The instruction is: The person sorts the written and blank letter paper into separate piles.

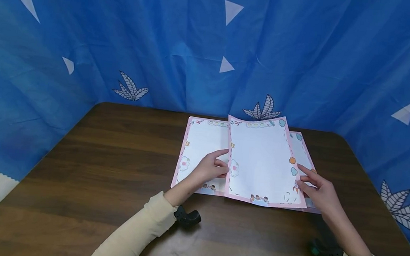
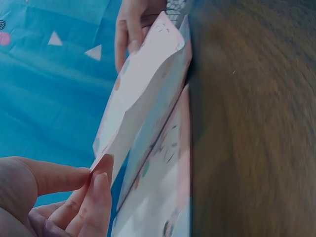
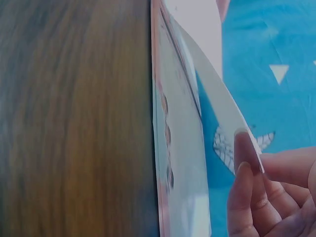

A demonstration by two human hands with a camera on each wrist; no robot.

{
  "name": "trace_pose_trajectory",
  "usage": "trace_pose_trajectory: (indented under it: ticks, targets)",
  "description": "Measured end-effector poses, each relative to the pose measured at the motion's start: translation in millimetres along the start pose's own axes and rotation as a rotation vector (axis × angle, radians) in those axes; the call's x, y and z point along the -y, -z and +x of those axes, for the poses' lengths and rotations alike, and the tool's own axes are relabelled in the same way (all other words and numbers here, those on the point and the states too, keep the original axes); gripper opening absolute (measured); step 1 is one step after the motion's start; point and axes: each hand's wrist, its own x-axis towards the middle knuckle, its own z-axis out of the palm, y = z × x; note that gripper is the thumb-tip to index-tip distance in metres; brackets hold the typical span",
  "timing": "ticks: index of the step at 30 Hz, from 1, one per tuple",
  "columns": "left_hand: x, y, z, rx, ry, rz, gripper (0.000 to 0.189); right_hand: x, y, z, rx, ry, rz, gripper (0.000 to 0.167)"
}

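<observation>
A sheet of paper [image 1: 261, 163] with a pink border and small cartoon prints is held up above the table, its lower part bowed. My left hand [image 1: 212, 167] pinches its left edge between thumb and fingers. On the opposite edge, my right hand [image 1: 316, 187] pinches it the same way. Both wrist views show the pinch, with the left hand [image 2: 64, 197] and the right hand [image 3: 271, 192] each on one edge. Beneath lie similar printed sheets, one stack of paper [image 1: 208, 138] showing at the left and another printed sheet [image 1: 301, 146] at the right, partly hidden.
A dark brown wooden table [image 1: 117, 149] carries the papers near its far edge. Behind it hangs a blue cloth [image 1: 161, 41] with white triangles and leaf prints. Black wrist devices, such as the left one [image 1: 187, 218], sit under the cream sleeves [image 1: 141, 226].
</observation>
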Motion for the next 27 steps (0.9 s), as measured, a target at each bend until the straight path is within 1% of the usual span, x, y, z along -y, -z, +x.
trace_pose_trajectory:
  ticks: [4, 8, 15, 18, 20, 23, 27]
  targets:
    - [1.4, -14.1, 6.5, 0.002, -0.005, -0.010, 0.058, -7, 7, -0.9, -0.016, -0.004, -0.019, 0.060]
    - [1.1, -24.2, 10.7, 0.001, -0.018, -0.013, 0.058, -12, 13, 0.6, -0.023, -0.018, -0.013, 0.059]
    - [-3.7, -37.9, 16.9, 0.018, -0.037, 0.014, 0.060, -20, 23, 3.1, -0.047, -0.047, 0.032, 0.055]
    - [-4.8, -45.4, 20.2, 0.020, -0.045, 0.018, 0.060, -25, 27, 3.2, -0.054, -0.065, 0.045, 0.055]
    - [-5.5, -51.4, 22.7, 0.021, -0.055, 0.037, 0.060, -28, 31, 2.7, -0.061, -0.067, 0.054, 0.055]
    - [-6.3, -59.1, 25.6, 0.019, -0.065, 0.055, 0.060, -33, 37, 3.5, -0.071, -0.059, 0.081, 0.053]
    - [-5.6, -65.6, 28.1, 0.000, -0.057, 0.062, 0.060, -39, 42, 6.2, -0.085, -0.060, 0.138, 0.048]
